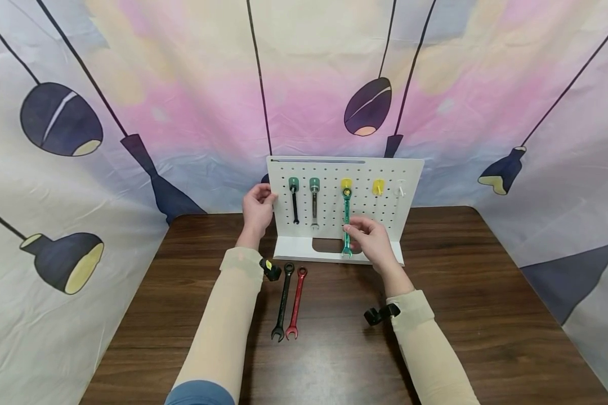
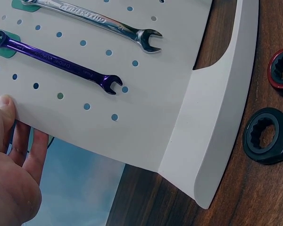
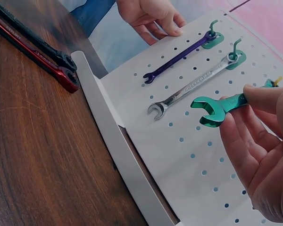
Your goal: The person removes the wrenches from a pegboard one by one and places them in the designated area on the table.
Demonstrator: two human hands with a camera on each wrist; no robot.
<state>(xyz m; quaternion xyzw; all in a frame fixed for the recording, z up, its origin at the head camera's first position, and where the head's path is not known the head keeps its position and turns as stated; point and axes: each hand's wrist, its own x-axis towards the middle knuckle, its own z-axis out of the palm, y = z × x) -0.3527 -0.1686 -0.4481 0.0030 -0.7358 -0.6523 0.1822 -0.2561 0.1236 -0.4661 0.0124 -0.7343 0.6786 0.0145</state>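
Note:
A white pegboard stand (image 1: 365, 208) stands upright on the table. My left hand (image 1: 258, 211) grips its left edge, thumb in front and fingers behind. With my right hand (image 1: 374, 242) I pinch the shaft of a green combination wrench (image 1: 347, 214). Its ring end is at the middle yellow hook (image 1: 346, 183), whose tip shows by the ring in the right wrist view; the open jaw end points down. To its left, a purple wrench (image 2: 56, 61) and a silver wrench (image 2: 104, 21) hang by their rings from green hooks.
A black wrench (image 1: 284, 304) and a red wrench (image 1: 296, 304) lie side by side on the brown table (image 1: 486, 315), in front of the board. Another yellow hook (image 1: 378, 187) and a clear hook (image 1: 399, 188) are at the board's right. A printed cloth (image 1: 304, 84) hangs behind.

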